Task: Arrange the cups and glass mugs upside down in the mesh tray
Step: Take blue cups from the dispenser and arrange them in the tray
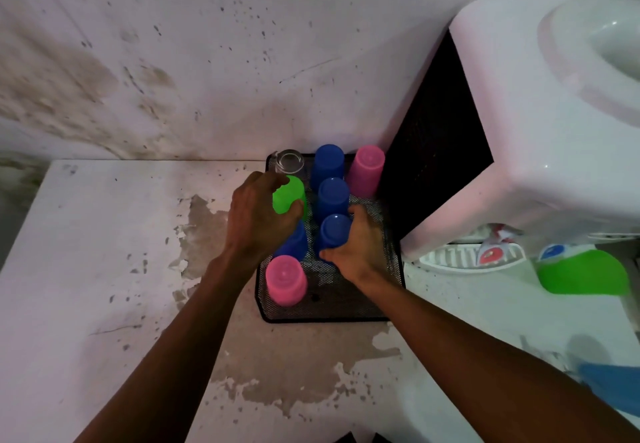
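A black mesh tray (360, 304) lies on the worn white counter against the wall. Several cups stand upside down in it: a glass mug (290, 163) at the far left corner, two blue cups (329, 162) (333, 197) behind, a pink cup (367, 169) at the far right, a pink cup (285, 280) at the near left. My left hand (258, 217) grips an inverted green cup (289, 195), partly covering a blue cup (294, 243) below it. My right hand (360, 247) wraps around another inverted blue cup (334, 231) in the tray's middle.
A white water dispenser (519, 131) stands right of the tray, its dark back panel (436, 165) close to the tray edge. A green plastic item (585, 273) and a white drip grid (460, 259) lie at the right. The counter (104, 252) has peeling paint.
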